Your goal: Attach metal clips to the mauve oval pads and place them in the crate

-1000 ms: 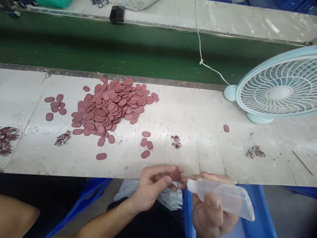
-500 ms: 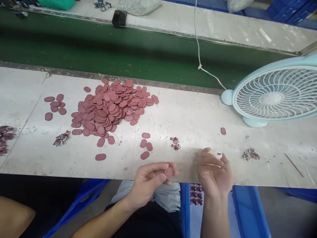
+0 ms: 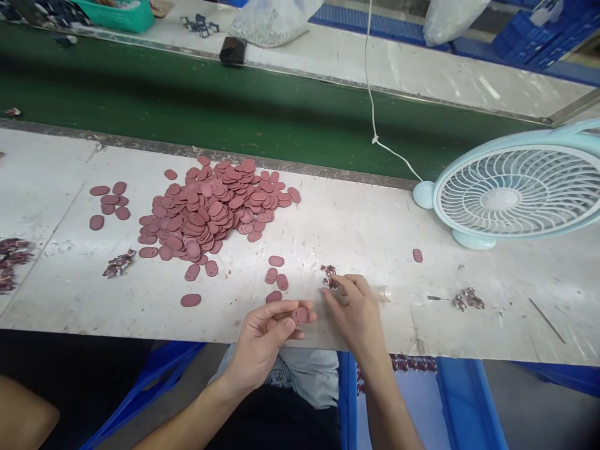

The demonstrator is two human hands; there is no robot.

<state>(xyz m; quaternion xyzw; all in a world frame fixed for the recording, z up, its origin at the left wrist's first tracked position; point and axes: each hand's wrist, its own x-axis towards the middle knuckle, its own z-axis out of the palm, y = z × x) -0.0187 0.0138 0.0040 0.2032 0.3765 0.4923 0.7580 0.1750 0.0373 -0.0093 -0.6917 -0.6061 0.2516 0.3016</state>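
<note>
My left hand [image 3: 267,337] pinches a dull red oval disc [image 3: 300,315] with small holes, its thumb lying on the near face. Over a little cluster of red, brown and white small parts [image 3: 328,270] reaches my right hand [image 3: 354,306]. Its thumb and index finger are apart, with the tips at the cluster's near edge. Just right of that hand a clear, bottle-like cylinder [image 3: 385,294] lies on the table, partly hard to make out. A thin dark pointed piece [image 3: 437,298] lies further right. Several loose oval discs [image 3: 282,282] are left of the cluster.
A large heap of oval discs [image 3: 201,209] covers the left middle of the table [image 3: 356,212]. A light blue fan [image 3: 501,199] stands at the right, its white cord [image 3: 375,139] running backward. More small parts [image 3: 469,300] lie right. A blue tray [image 3: 462,400] is below the table edge.
My right hand has moved left to the small parts cluster. The clear cylinder and dark pointed piece now show on the table. My left hand still holds the disc; the view has shifted slightly.
</note>
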